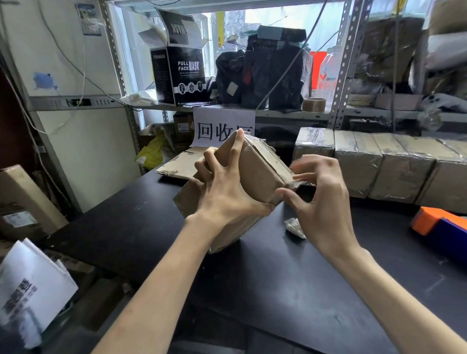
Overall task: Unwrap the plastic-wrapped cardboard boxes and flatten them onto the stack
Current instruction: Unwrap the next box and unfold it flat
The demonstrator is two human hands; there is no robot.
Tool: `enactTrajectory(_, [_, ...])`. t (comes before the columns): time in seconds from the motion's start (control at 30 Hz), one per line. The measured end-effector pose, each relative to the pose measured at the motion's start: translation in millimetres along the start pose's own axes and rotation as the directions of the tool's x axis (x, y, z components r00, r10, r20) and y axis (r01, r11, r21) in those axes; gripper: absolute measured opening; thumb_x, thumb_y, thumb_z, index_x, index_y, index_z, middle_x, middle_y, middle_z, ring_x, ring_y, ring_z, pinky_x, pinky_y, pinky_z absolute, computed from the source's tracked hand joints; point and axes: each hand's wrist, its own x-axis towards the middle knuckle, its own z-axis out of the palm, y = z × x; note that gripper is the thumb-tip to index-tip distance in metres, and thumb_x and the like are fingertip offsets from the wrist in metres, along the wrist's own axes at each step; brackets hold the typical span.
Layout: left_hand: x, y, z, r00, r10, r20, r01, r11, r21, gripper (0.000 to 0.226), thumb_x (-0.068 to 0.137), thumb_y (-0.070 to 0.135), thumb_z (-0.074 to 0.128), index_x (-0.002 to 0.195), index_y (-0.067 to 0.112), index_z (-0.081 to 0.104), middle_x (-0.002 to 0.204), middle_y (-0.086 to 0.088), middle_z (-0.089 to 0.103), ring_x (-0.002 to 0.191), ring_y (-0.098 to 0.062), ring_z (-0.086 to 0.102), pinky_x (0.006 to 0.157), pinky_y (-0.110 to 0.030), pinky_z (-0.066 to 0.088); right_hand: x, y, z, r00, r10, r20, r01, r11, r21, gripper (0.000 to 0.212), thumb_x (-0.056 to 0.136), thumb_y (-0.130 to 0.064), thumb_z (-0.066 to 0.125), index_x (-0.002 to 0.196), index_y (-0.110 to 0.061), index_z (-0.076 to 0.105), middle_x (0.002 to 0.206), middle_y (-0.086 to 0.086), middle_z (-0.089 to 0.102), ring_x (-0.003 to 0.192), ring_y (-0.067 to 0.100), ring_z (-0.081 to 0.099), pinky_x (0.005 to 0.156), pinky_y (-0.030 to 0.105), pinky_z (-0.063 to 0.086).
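My left hand (228,198) grips the box (258,173), fingers spread across its top, tilted above the desk (123,228). My right hand (323,202) is at its right corner, fingers blurred; I cannot tell whether they pinch.

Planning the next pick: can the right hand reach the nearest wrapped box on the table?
Probably yes. The right hand is at the corner of the held box, and nothing stands between it and the nearest wrapped box just behind.
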Motion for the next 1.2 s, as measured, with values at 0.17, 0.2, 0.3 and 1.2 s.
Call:
enactTrajectory(0.17, [0.7,0.5,1.4,1.0,0.009,0.001,-0.009,1.0,0.006,0.146,0.05,0.067,0.087,0.152,0.054,-0.015,0.136,-0.001,0.007,0.129,-0.032,0.016,0.114,-0.06,0.026,11.0,2.6,-0.7,0.997,-0.076,0.02,0.079,0.983,-0.167,0.042,0.076,-0.025,0.083,0.115,-0.016,0.068,0.104,-0.003,0.065,0.097,0.018,0.05,0.086,0.026,0.043])
enactTrajectory(0.2, [0.9,1.0,2.2,1.0,0.012,0.001,-0.012,1.0,0.011,0.145,0.051,0.066,0.088,0.152,0.053,-0.015,0.136,-0.001,0.007,0.128,-0.032,0.016,0.113,-0.059,0.027,13.0,2.3,-0.1,0.995,-0.089,0.035,0.094,0.98,-0.176,0.026,0.076,-0.022,0.083,0.101,-0.018,0.073,0.095,-0.005,0.067,0.097,0.018,0.048,0.084,0.027,0.041])
enactTrajectory(0.3, [2.2,0.9,3.8,1.0,0.017,-0.001,-0.017,0.999,0.029,0.146,0.051,0.065,0.088,0.152,0.054,-0.017,0.137,-0.003,0.008,0.126,-0.032,0.018,0.111,-0.058,0.027,12.4,3.5,2.9,0.987,-0.158,0.027,0.16,0.976,-0.146,0.014,0.074,-0.008,0.082,0.076,-0.018,0.072,0.081,-0.008,0.065,0.084,0.015,0.045,0.078,0.027,0.037])
enactTrajectory(1.2, [7.7,-35.6,8.6,0.988,-0.039,-0.151,-0.006,0.959,-0.284,0.143,0.04,0.064,0.087,0.151,0.058,-0.002,0.142,-0.009,0.022,0.119,-0.02,0.017,0.108,-0.052,0.032,15.3,18.1,-15.5,0.956,-0.291,-0.032,0.292,0.956,0.037,0.009,0.084,-0.008,0.075,0.092,-0.01,0.073,0.1,0.002,0.061,0.087,0.013,0.064,0.074,0.02,0.055])
